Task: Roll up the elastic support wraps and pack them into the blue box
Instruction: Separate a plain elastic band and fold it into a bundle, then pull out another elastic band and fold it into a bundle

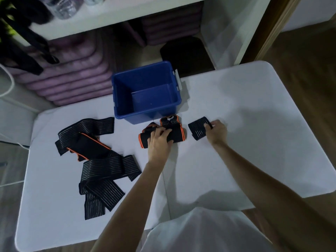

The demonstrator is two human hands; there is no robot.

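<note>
Blue box (145, 93) at table (254, 115) far edge, open. Left hand (160, 140) fingers curled on orange-trimmed wrap (177, 130); right hand (217, 130) pinching striped wrap (199, 127). Loose wraps (101, 160) toward left edge.

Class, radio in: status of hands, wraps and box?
Left hand holds orange-trimmed wrap. Right hand pinches striped piece. Blue box empty, unblocked.
</note>
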